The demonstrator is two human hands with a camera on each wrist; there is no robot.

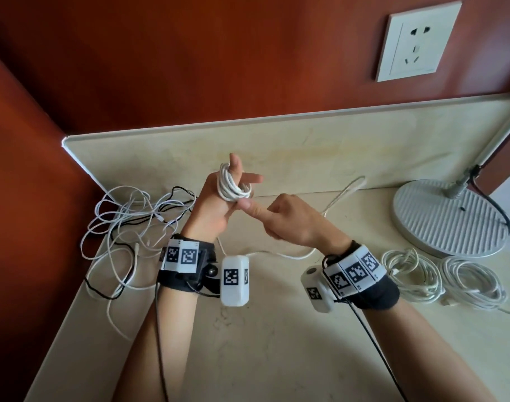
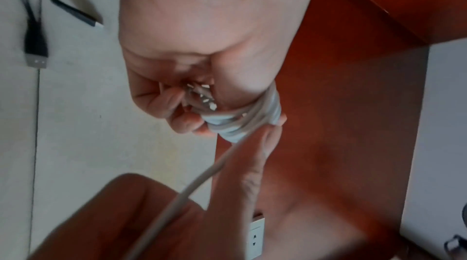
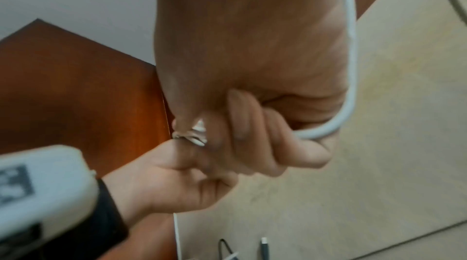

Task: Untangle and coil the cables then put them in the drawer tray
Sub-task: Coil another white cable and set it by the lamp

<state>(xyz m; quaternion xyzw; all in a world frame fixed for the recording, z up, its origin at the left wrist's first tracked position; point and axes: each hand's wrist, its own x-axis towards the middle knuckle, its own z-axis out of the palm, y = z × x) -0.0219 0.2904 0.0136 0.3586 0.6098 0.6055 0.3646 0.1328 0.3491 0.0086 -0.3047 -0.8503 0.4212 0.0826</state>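
My left hand [image 1: 239,174] is raised over the table with a white cable wound in a small coil [image 1: 233,188] round its thumb and fingers. In the left wrist view the coil [image 2: 242,124] sits tight against the curled fingers. My right hand [image 1: 248,206] pinches the same cable right beside the coil. The loose end [image 1: 346,188] trails from that hand down onto the table; in the right wrist view the loose end [image 3: 351,64] curves past the palm. A tangle of white and black cables [image 1: 132,224] lies at the left. No drawer tray is in view.
Two coiled white cables [image 1: 410,274] [image 1: 474,282] lie at the right, in front of a round lamp base [image 1: 448,219]. A wall socket [image 1: 419,42] is on the red wall. The beige table [image 1: 277,343] ends at a raised back edge.
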